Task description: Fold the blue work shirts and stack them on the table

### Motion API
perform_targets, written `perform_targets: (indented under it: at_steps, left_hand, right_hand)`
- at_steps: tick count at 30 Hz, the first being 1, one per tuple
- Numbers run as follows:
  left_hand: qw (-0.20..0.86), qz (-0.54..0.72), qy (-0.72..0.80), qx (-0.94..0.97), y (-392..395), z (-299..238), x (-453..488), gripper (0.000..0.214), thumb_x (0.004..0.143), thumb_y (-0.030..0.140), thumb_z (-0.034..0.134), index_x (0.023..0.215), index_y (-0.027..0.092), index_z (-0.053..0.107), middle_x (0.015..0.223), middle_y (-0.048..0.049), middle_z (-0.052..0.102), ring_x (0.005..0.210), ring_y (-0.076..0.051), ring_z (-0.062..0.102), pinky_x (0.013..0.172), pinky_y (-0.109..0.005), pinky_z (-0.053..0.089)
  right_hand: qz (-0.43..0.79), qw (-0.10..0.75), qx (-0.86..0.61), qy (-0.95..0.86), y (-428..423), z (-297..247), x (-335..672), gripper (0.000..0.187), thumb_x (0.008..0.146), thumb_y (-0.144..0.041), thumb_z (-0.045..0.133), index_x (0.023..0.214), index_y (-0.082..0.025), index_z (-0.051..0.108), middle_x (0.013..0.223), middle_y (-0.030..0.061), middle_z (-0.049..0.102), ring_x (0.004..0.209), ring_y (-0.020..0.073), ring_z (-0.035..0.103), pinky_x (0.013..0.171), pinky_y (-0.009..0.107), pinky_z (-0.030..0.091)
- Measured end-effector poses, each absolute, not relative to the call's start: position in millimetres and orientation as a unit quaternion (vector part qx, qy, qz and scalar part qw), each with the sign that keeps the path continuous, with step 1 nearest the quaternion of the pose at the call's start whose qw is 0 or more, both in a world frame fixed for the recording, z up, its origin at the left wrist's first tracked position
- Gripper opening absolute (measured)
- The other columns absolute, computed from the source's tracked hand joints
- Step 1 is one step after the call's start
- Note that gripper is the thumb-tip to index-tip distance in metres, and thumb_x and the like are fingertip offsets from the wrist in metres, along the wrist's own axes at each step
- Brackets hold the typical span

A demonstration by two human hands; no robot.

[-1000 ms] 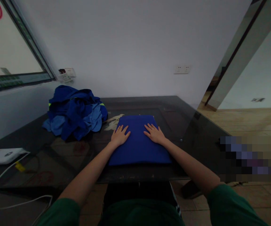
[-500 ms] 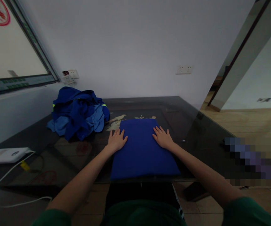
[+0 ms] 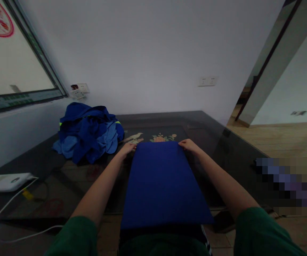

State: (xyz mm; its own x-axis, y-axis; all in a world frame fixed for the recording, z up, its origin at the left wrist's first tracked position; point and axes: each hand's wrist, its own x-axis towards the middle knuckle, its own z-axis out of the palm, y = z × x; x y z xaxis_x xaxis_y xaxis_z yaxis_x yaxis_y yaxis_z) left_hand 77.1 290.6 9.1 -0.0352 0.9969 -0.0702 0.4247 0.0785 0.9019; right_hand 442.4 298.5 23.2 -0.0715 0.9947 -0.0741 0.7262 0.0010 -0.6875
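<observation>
A folded dark blue cloth (image 3: 162, 181) lies on the dark glass table (image 3: 217, 149), its near end hanging over the front edge toward me. My left hand (image 3: 128, 147) is closed on the cloth's far left corner. On the far right corner my right hand (image 3: 188, 144) grips the same way. Both arms wear green sleeves and reach along the cloth's sides.
A heap of crumpled blue garments (image 3: 88, 131) sits at the table's back left. A white device (image 3: 5, 181) with a white cable (image 3: 15, 199) lies at the left edge. Wall sockets (image 3: 207, 81) are behind; an open doorway is to the right.
My hands slid from lying flat on the cloth to gripping its far corners. The cloth came toward me and now overhangs the table's front edge.
</observation>
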Motion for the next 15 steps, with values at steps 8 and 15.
perform_targets:
  at_steps: [8,15]
  left_hand:
    - [0.479,0.381,0.545,0.573,286,15,77,0.026,0.076,0.038,0.065,0.085,0.015,0.072,0.103,-0.0142,0.073,0.102,-0.027,0.064,0.087,-0.034,0.046]
    - [0.433,0.398,0.552,0.591,289,15,78,0.034,0.070,0.030,0.072,0.100,0.015,0.073,0.117,-0.0143,0.069,0.112,-0.029,0.060,0.095,-0.038,0.043]
  right_hand:
    - [0.521,0.358,-0.542,-0.554,310,14,446,0.012,0.083,-0.019,0.060,0.094,-0.018,0.065,0.079,0.0026,0.066,0.060,0.0086,0.054,0.054,0.018,0.043]
    - [0.504,0.345,-0.538,-0.581,314,2,441,0.024,0.082,-0.016,0.061,0.106,-0.017,0.064,0.080,0.0019,0.066,0.057,0.0076,0.052,0.052,0.018,0.041]
